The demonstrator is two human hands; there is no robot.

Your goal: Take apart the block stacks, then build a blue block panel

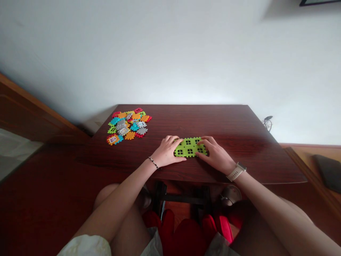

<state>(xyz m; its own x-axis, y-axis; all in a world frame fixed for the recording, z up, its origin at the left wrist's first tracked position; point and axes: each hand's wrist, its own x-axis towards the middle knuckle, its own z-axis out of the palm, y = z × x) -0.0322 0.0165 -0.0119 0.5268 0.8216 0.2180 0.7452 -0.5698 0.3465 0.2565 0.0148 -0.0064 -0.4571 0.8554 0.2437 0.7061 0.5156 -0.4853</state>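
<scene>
Left hand (167, 151) and right hand (216, 155) are being held narrow on the dark wooden table (226, 124), a pile of multicoloured plastic tiles (128, 126) being kept off left, a green window-patterned panel (190, 147) being gripped between them, pinned flat, apparently for steadiness.

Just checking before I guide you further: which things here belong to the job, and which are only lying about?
Part of the job:
left hand and right hand, holding the green plastic panel
pile of colourful plastic tiles

Just lying about:
cable by the wall
dark flat object on the right
red things under the table
</scene>
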